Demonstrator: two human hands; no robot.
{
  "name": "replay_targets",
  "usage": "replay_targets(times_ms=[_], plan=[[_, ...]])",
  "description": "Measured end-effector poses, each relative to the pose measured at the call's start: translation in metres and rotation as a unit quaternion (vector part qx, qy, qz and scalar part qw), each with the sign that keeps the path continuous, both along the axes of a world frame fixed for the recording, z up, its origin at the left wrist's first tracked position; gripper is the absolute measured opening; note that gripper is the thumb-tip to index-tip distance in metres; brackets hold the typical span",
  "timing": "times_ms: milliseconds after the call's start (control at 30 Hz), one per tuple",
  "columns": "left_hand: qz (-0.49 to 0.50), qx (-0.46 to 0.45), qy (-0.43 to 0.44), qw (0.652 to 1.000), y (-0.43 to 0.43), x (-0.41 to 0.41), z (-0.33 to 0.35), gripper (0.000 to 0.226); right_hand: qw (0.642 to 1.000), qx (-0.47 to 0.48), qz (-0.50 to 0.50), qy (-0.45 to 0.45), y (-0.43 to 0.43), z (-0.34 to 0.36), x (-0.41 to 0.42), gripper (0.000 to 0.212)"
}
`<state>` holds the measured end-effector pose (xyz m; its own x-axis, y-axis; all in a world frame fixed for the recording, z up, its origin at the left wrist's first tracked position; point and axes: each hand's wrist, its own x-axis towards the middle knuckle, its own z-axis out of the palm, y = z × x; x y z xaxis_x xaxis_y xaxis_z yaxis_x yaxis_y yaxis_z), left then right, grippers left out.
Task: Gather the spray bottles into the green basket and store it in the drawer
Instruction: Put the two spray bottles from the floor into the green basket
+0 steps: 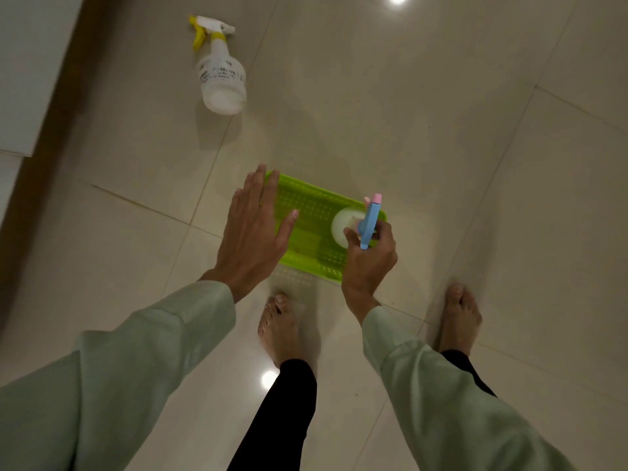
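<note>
A lime green perforated basket point(316, 205) sits on the tiled floor just ahead of my feet. My right hand point(368, 263) grips the neck of a spray bottle with a blue and pink trigger head point(370, 222); its pale round body hangs over the right end of the basket. My left hand point(253, 232) hovers flat over the basket's left end, fingers spread, holding nothing. A white spray bottle with a yellow and white trigger point(222, 76) lies on its side on the floor, farther away to the upper left.
My bare feet point(280, 329) stand on glossy beige tiles behind the basket. A white cabinet front with a dark base strip point(30, 79) runs along the left edge. Ceiling lights reflect in the floor.
</note>
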<state>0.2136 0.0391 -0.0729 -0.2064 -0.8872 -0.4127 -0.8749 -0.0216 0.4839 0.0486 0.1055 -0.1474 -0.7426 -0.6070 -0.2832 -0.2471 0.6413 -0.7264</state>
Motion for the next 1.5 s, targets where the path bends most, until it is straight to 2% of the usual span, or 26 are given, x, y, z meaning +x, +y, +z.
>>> replay_targets(times_ms=[133,200,333,467,600,900,1233,1500], plan=[[0.000,0.001,0.001,1.000,0.002,-0.001,0.001,0.067,0.998,0.001,0.051,0.021,0.003,0.001,0.002,0.033],[0.002,-0.001,0.002,1.000,0.004,-0.001,0.002,0.067,0.996,0.010,0.077,0.033,0.006,0.000,0.000,0.036],[0.005,0.000,0.001,1.000,0.008,-0.003,0.008,0.067,0.992,0.055,0.116,0.007,0.014,0.005,-0.007,0.061],[0.009,-0.001,0.007,1.000,0.010,-0.002,0.024,0.067,0.983,0.059,0.176,-0.018,0.025,0.024,-0.014,0.073],[0.014,0.000,0.015,1.000,0.008,0.004,0.043,0.067,0.979,0.065,0.184,-0.050,0.031,0.053,-0.018,0.090],[0.034,-0.002,0.020,0.999,-0.009,0.022,0.120,0.066,0.967,-0.012,0.253,0.022,-0.021,0.162,-0.004,0.059],[0.090,-0.009,0.012,0.996,-0.069,0.048,0.167,0.067,0.934,0.013,0.358,0.001,-0.136,0.216,0.015,0.065],[0.136,0.017,0.018,0.990,-0.156,0.102,0.130,0.068,0.923,0.105,0.365,-0.065,-0.230,0.180,0.073,0.078]])
